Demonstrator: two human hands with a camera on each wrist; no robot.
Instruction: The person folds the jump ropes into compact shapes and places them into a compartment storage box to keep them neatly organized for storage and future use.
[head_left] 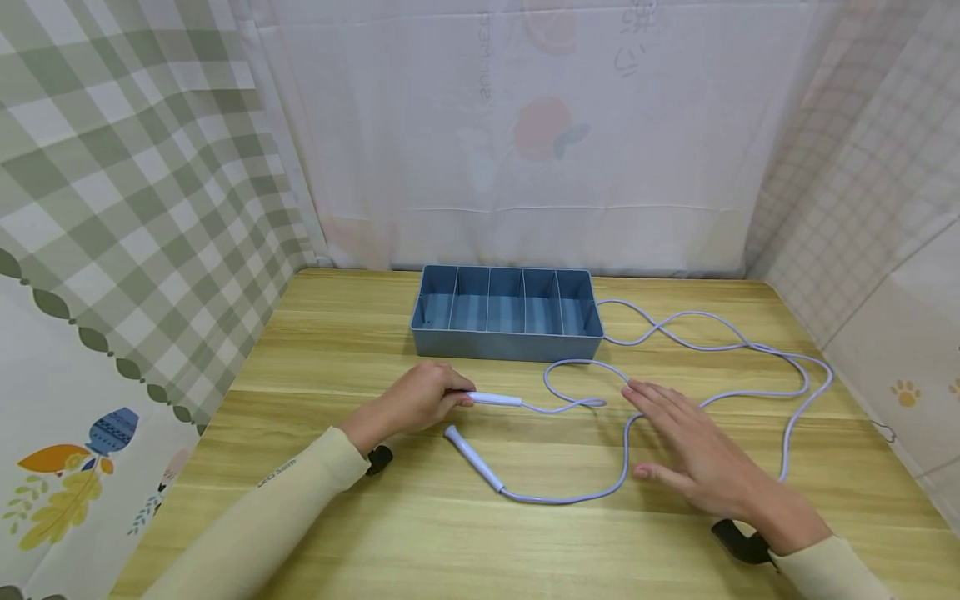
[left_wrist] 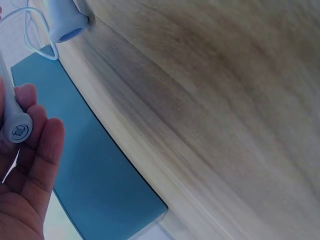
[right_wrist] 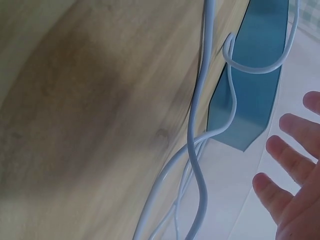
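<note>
A jump rope with a pale lavender cord (head_left: 558,501) lies looped over the wooden table. My left hand (head_left: 427,398) grips one of its handles (head_left: 497,400), fingers curled around it; the round end of that handle (left_wrist: 19,128) shows in the left wrist view. Just in front of this hand, the other handle (head_left: 474,458) rests slantwise on the table. My right hand (head_left: 697,457) hovers palm down over the cord, fingers straight and spread, holding nothing. In the right wrist view, its fingers (right_wrist: 292,162) are apart from the crossing cord (right_wrist: 197,110).
A blue-grey box (head_left: 510,345) with several compartments in a row stands at the back middle of the table. More loops of cord spread to the right, one reaching the box's right side. Fabric curtains (head_left: 517,142) enclose the table at the back and both sides.
</note>
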